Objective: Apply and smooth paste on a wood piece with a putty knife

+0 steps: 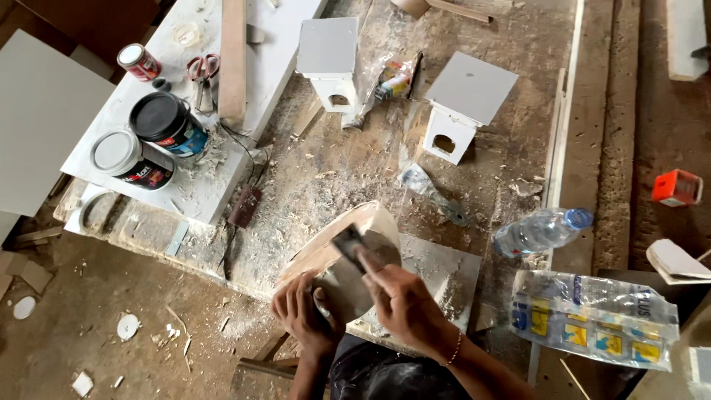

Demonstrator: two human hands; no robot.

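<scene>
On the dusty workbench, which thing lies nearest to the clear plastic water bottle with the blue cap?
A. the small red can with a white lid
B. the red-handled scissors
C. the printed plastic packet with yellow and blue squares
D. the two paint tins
C: the clear plastic water bottle with the blue cap lies on its side just above the printed plastic packet with yellow and blue squares, while the other things lie far off on the white board at the left.

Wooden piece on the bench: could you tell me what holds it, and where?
The left hand grips the wooden piece at its lower edge; the right hand presses a dark scraper against it.
</scene>
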